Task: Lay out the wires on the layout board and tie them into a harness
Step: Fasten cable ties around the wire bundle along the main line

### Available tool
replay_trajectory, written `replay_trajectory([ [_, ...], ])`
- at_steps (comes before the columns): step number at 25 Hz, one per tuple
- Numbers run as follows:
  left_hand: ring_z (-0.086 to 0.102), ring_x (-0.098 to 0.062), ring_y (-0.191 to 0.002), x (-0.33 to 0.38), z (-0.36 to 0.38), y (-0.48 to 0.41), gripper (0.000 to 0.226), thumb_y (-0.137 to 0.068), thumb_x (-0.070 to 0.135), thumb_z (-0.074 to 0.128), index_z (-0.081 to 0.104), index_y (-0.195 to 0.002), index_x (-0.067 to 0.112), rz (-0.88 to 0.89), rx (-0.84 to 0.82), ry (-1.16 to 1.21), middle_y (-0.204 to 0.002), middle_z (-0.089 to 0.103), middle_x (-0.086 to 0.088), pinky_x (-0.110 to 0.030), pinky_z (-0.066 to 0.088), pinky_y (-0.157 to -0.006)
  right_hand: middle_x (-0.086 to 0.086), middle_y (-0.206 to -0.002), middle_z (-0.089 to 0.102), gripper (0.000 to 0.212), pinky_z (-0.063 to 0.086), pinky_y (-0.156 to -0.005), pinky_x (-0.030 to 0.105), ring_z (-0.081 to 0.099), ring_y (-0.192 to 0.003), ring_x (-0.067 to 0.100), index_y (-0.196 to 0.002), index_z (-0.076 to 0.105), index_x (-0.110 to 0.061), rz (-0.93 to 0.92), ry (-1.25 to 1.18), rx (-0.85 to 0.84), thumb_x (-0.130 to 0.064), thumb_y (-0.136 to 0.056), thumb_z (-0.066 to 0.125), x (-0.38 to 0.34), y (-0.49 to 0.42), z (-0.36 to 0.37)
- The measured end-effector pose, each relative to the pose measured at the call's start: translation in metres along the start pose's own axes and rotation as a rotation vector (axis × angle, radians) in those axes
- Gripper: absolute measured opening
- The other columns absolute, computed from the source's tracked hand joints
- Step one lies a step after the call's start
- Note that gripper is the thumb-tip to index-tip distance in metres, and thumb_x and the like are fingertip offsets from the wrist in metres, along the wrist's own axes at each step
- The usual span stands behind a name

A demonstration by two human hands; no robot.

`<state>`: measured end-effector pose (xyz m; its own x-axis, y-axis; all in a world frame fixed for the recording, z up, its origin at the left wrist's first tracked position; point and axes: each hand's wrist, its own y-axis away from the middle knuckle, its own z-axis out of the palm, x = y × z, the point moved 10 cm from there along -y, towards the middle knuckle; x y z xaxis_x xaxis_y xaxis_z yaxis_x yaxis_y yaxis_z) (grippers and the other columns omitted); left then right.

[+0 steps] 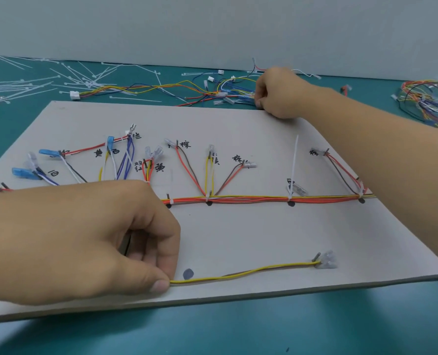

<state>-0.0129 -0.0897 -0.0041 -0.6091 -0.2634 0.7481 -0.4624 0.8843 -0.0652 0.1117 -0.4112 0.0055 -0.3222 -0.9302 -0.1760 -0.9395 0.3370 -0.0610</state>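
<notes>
A grey layout board (238,234) lies on the teal table, with pegs and handwritten labels. An orange, yellow and brown wire trunk (251,199) runs across it, bound by white cable ties, with branches fanning up to clear and blue terminals. My left hand (90,242) pinches the near end of a yellow and brown wire pair (246,271), which ends at clear terminals by a peg (326,261). My right hand (279,94) reaches past the board's far edge, its fingers curled into the loose wires (212,90); what it holds is hidden. One untrimmed tie (294,165) stands upright.
Loose white cable ties (33,83) are scattered over the far left of the table. A tangled bundle of coloured wires (427,103) lies at the far right. A pale wall closes off the back. The board's near edge overhangs toward me.
</notes>
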Motion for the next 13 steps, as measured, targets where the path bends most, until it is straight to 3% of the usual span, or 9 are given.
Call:
replay_trajectory([
  [4,0.047,0.008,-0.044,-0.01,0.012,0.005,0.011,-0.064,0.0,0.064,0.06,-0.069,0.009,-0.035,-0.064,0.162,-0.062,0.056,-0.017,0.001,0.036,-0.048,0.008,-0.093,0.065,0.014,0.042,-0.069,0.022,0.057,-0.079,0.017,-0.105,0.073,-0.009,0.054,-0.195,0.165,-0.011,-0.097,0.062,0.007,0.007,-0.034],
  [6,0.048,0.007,-0.045,-0.008,0.01,0.006,0.015,-0.062,0.004,0.067,0.06,-0.073,0.012,-0.011,-0.042,0.113,-0.063,0.057,-0.013,0.002,0.034,-0.048,0.008,-0.088,0.063,0.017,0.043,-0.057,0.019,0.055,-0.067,0.011,-0.108,0.072,-0.005,0.093,-0.391,0.306,-0.01,-0.098,0.059,0.008,0.02,-0.065],
  [8,0.049,0.007,-0.047,-0.002,0.006,0.006,0.019,-0.061,0.008,0.069,0.061,-0.076,0.015,0.012,-0.004,0.074,-0.068,0.06,-0.011,0.002,0.034,-0.049,0.005,-0.087,0.065,0.013,0.046,-0.058,0.019,0.058,-0.063,0.006,-0.104,0.07,-0.008,0.11,-0.686,0.362,-0.01,-0.1,0.057,0.001,0.043,-0.084],
  [11,0.047,0.008,-0.046,0.006,0.008,0.005,0.008,-0.062,0.003,0.065,0.061,-0.069,0.001,0.048,-0.016,0.067,-0.071,0.057,-0.014,0.003,0.032,-0.049,-0.002,-0.084,0.066,0.015,0.049,-0.064,0.022,0.059,-0.067,0.005,-0.095,0.065,-0.013,0.057,-1.309,0.094,-0.009,-0.104,0.054,-0.043,0.09,-0.069],
  [13,0.044,0.008,-0.043,0.008,0.01,0.006,0.013,-0.062,0.0,0.06,0.058,-0.066,-0.012,0.05,-0.024,0.107,-0.068,0.054,-0.017,0.004,0.03,-0.047,-0.001,-0.084,0.067,0.015,0.049,-0.065,0.023,0.06,-0.069,0.007,-0.095,0.066,-0.012,0.016,-1.548,-0.119,-0.008,-0.103,0.053,-0.075,0.127,-0.056],
])
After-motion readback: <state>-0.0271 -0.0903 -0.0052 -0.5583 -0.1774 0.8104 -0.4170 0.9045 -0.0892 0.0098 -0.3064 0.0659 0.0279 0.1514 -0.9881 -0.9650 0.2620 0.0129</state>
